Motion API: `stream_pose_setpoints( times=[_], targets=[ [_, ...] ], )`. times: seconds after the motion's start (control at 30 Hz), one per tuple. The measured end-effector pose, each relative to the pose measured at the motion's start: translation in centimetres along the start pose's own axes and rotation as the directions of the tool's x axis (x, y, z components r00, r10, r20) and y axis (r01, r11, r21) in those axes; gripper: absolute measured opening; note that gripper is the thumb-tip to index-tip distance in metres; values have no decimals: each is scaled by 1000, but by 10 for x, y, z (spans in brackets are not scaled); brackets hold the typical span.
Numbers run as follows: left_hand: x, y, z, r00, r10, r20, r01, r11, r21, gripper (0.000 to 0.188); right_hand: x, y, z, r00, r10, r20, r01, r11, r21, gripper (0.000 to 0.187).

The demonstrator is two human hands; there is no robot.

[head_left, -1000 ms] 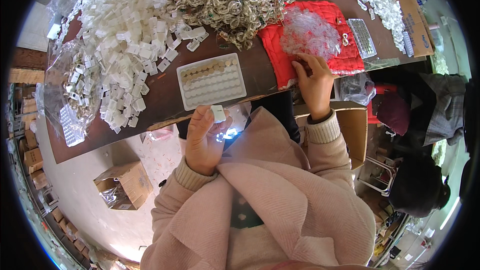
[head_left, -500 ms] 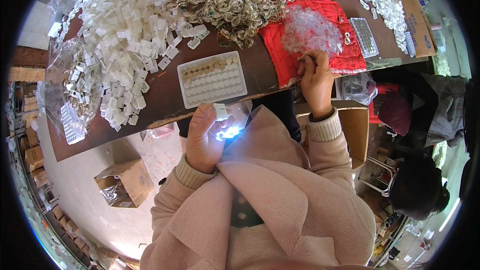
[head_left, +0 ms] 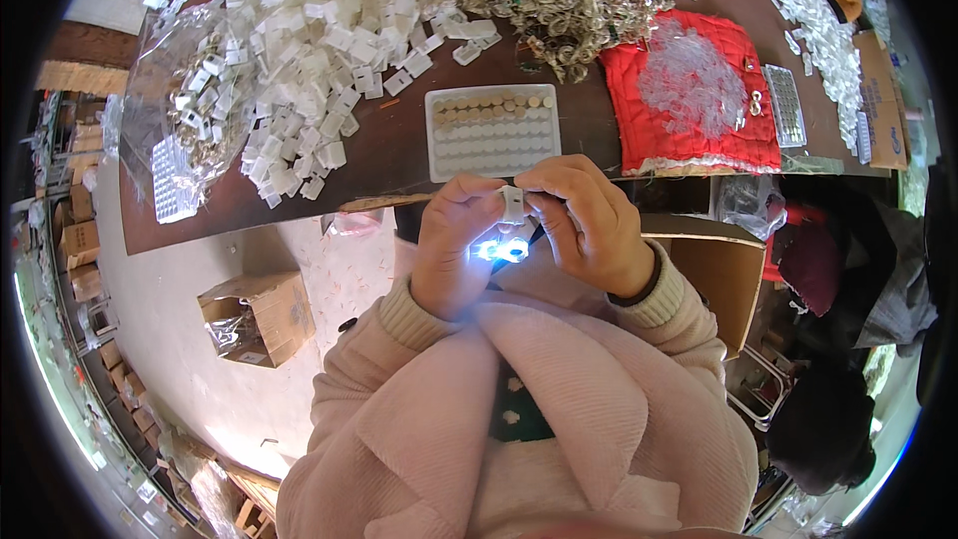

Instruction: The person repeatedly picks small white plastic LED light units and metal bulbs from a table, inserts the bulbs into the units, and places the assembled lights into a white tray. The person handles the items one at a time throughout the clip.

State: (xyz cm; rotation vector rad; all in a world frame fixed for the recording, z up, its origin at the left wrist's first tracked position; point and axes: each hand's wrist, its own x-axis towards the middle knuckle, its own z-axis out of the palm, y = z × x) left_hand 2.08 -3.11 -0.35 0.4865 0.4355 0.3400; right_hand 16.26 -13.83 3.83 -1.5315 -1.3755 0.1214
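Above my lap, my left hand (head_left: 447, 245) is closed around a small white plastic case (head_left: 512, 203), thumb and fingertips at its left side. Just below the case a lit lamp (head_left: 505, 250) glares bluish white. Whether they are joined is hidden by the glare and fingers. My right hand (head_left: 594, 225) is closed at the case's right and upper side, its thumb and forefinger pinching there. Any small piece between those fingertips cannot be made out. Behind both hands, a white tray (head_left: 504, 158) lies on the table, its back rows filled with round tan discs.
A heap of white cases (head_left: 329, 35) covers the table's left, beside a pile of coiled wires (head_left: 559, 0). On a red cloth (head_left: 659, 145) rest clear plastic pieces (head_left: 694, 80). Cardboard boxes stand below, one at left (head_left: 274, 314) and one at right (head_left: 714, 269).
My right hand has come from the clear pieces on the red cloth to the white case. My left hand still holds the case. The view has shifted, so the table appears farther right.
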Motion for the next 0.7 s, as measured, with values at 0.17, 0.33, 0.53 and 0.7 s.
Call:
stream_pose_setpoints(
  times=[0.17,0.33,0.53,0.7],
  targets=[
    [-1,6,-3,999,28,23,-28,1000,6,18,3,-4,1,995,-38,88,40,999,-19,31],
    [1,11,-5,990,66,122,-76,993,85,14,6,-6,-8,956,-50,289,62,998,-33,33],
    [-2,14,-4,991,97,88,-100,994,35,14,4,-7,1,989,81,124,-74,995,-67,24],
    [0,12,-14,984,110,141,-124,988,96,16,4,-3,2,994,62,86,-50,990,-133,20]
  ],
)
